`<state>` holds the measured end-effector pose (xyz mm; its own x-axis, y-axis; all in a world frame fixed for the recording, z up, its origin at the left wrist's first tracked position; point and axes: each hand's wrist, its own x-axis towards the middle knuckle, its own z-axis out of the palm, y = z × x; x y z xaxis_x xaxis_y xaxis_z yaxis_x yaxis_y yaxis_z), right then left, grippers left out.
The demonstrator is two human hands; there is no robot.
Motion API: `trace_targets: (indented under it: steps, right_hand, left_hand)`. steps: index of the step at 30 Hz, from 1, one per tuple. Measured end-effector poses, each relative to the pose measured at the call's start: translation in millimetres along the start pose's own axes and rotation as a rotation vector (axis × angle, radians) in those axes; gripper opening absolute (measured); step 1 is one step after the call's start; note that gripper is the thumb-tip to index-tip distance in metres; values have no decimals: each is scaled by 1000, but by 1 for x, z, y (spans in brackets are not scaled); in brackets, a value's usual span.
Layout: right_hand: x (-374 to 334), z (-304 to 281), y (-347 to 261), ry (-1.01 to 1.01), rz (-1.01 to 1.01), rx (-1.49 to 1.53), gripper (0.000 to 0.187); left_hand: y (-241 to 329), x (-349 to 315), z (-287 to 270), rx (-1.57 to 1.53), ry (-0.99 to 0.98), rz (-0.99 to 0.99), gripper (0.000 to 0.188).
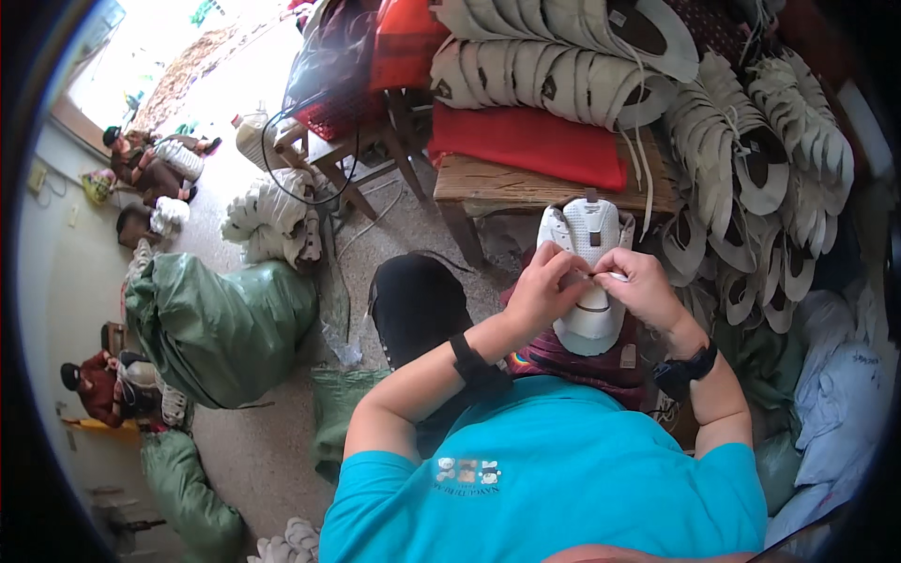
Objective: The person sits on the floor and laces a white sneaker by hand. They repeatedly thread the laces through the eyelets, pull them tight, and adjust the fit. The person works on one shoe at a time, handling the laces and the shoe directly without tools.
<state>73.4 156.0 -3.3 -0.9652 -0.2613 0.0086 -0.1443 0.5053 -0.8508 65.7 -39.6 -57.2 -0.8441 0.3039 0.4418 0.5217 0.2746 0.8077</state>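
A white shoe upper (589, 330) rests on dark red cloth over my lap, its toe toward me and its perforated tongue (591, 225) pointing away. Above its lacing opening, my two hands meet with fingertips nearly touching. My left hand (546, 291) is closed in a pinch at the left side of the opening; what sits between its fingers is hidden. Closed too, my right hand (641, 284) pinches a short white piece, which looks like a shoelace (615, 277). A dark band circles my left wrist and a dark watch (685, 372) my right.
Ahead stands a wooden bench (507, 192) with red cloth (526, 145) and nested rows of white shoe uppers (554, 80). More uppers (737, 169) hang at the right. Green sacks (221, 324) lie left; pale blue bags (845, 394) are at the right. Two people (150, 164) sit far left.
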Motion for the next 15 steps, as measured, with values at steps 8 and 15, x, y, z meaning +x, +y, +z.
trace_targets:
  steps: [8, 15]
  right_hand:
    - [0, 11, 20, 64, -3, 121, 10]
    - [-8, 6, 18, 30, 46, 234, 13]
  left_hand:
    - [-8, 13, -10, 300, -18, 297, 9]
    - [-53, 1, -126, 685, 445, 101, 2]
